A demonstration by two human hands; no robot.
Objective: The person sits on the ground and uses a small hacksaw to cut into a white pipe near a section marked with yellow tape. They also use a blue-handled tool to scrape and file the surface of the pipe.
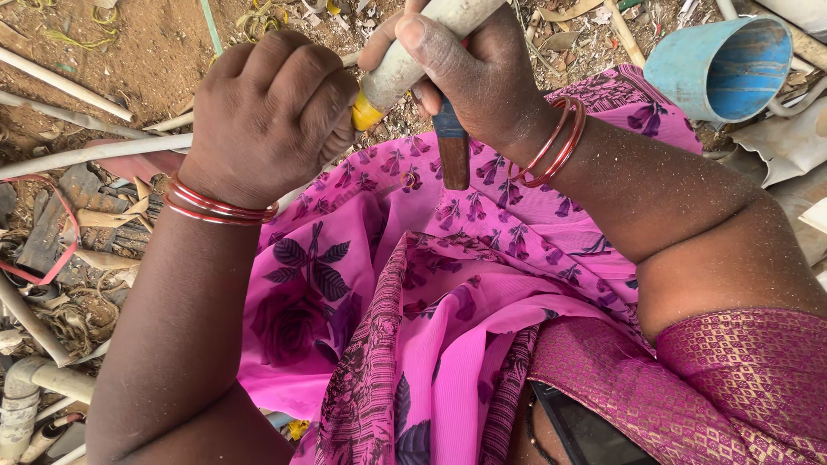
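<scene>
My left hand [267, 112] is clenched around one end of a dirty white pipe piece [405, 60] with a yellow end [365, 114]. Only a little of what the fist holds shows. My right hand [469, 73] grips the same pipe higher up, thumb laid along it, and also holds a tool with a wooden handle [453, 155] that points down toward my lap. Red bangles ring both wrists. Below the hands spreads a pink cloth [431, 284] with purple flowers.
A blue plastic pipe fitting [719, 65] lies at the top right. Long white pipes [77, 155] and scrap pieces litter the dirt on the left, with a grey elbow pipe [26, 392] at the lower left. Dry debris covers the ground at the top.
</scene>
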